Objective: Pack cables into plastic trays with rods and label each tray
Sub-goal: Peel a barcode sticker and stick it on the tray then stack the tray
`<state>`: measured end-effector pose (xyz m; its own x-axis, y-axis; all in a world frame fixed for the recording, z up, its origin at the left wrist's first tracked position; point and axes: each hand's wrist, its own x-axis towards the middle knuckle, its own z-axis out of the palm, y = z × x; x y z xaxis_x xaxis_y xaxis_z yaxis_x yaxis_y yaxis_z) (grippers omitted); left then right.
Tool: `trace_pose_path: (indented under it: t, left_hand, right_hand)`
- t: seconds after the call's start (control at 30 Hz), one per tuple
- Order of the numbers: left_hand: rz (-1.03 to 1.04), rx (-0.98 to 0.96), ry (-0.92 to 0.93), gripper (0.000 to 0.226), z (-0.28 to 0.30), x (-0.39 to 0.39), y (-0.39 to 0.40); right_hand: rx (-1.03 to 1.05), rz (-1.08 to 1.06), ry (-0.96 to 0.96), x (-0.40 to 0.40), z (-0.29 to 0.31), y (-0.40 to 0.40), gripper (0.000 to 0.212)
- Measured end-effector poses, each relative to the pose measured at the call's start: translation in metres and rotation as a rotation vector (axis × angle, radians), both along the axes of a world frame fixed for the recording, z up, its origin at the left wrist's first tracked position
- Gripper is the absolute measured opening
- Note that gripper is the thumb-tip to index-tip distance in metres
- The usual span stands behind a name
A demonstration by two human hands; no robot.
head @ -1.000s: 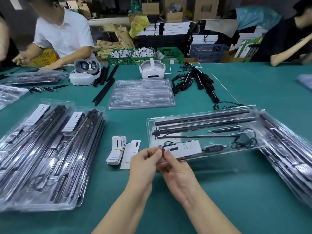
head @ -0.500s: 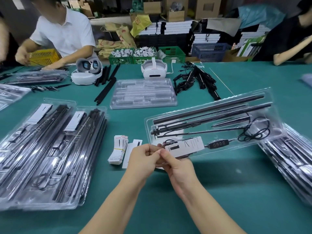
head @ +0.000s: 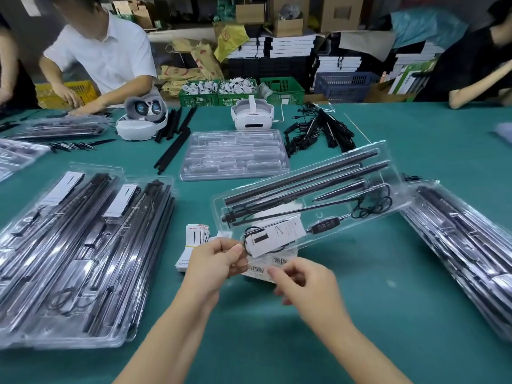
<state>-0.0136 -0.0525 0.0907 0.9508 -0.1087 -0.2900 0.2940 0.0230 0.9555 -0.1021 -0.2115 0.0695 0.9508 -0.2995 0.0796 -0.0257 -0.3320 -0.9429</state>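
A clear plastic tray (head: 392, 176) is lifted off the green table and tilted, its far right end up. Inside lie long black rods (head: 299, 176), a coiled black cable (head: 371, 206) with an inline controller (head: 324, 225), and a white card (head: 277, 235). My left hand (head: 213, 261) pinches the tray's near left corner. Just below the tray's near edge is my right hand (head: 304, 281), fingers curled, beside a white sheet of barcode labels (head: 266, 266). Whether it holds anything is unclear.
Stacks of packed trays lie at left (head: 69, 245) and right (head: 465, 245). A pile of paper labels (head: 194, 239) sits by my left hand. Further back are empty trays (head: 235, 153), loose rods (head: 174, 145), loose cables (head: 318, 131), two headsets and other people.
The tray has risen off the table and swung, its right end going up and back. My right hand has left the tray corner and dropped toward me; the barcode sheet now shows.
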Motion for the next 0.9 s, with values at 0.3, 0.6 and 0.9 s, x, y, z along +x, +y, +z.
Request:
trace_pose_path:
  t: [0.3, 0.6, 0.9]
  left_hand:
    - [-0.100, -0.107, 0.104, 0.010, 0.013, -0.006, -0.006]
    - [-0.069, -0.009, 0.017, 0.044, 0.041, 0.004, -0.001]
    - [-0.313, 0.442, -0.976, 0.034, 0.070, 0.022, 0.025]
  right_hand:
    - [-1.274, -0.099, -0.411, 0.023, 0.007, -0.054, 0.059]
    - [-1.157, 0.005, -0.607, 0.038, 0.037, -0.064, 0.040]
    - [-0.860, 0.169, -0.269, 0.035, 0.104, -0.071, 0.027]
